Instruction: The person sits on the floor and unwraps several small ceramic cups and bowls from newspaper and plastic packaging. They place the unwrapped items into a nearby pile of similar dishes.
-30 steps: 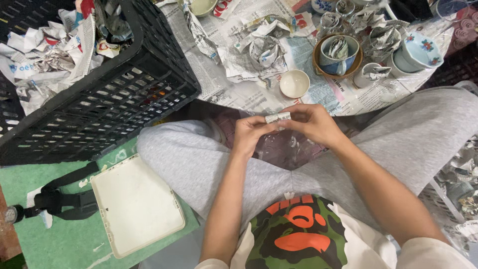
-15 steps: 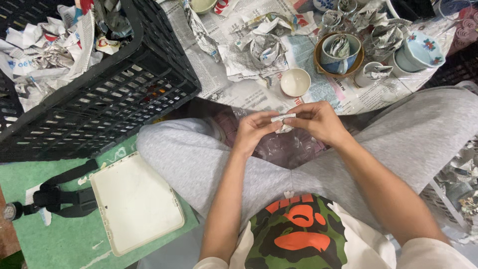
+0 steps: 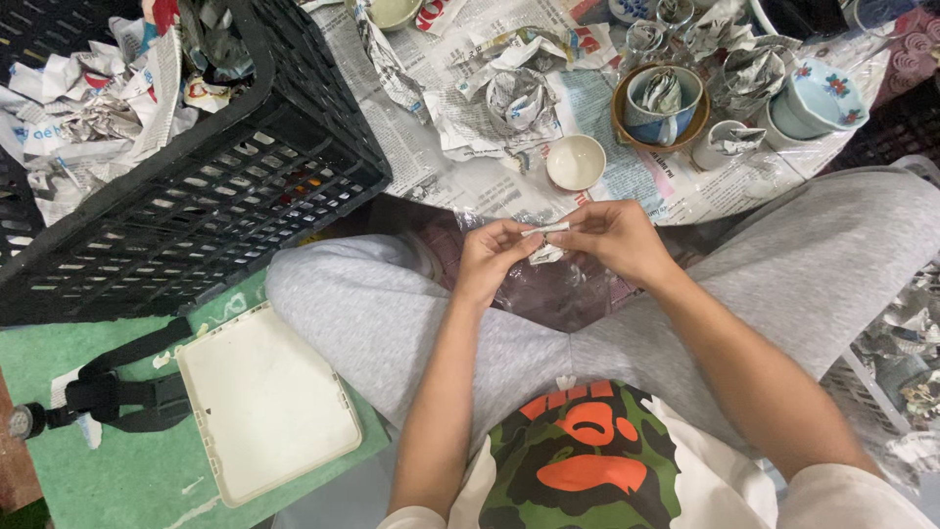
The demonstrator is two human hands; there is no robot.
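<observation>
Together, left hand (image 3: 490,257) and right hand (image 3: 609,235) pinch small paper scrap (image 3: 544,242) between fingertips; small white bowl (image 3: 575,162) just beyond grip.

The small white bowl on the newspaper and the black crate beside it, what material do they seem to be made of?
The small white bowl looks like glazed ceramic: smooth, glossy, with a thin even rim. The black crate seems to be moulded plastic, matte, with a regular slotted lattice wall. Both hands, left hand and right hand, pinch a small pale scrap, probably paper, though it is too small to be sure.
</observation>
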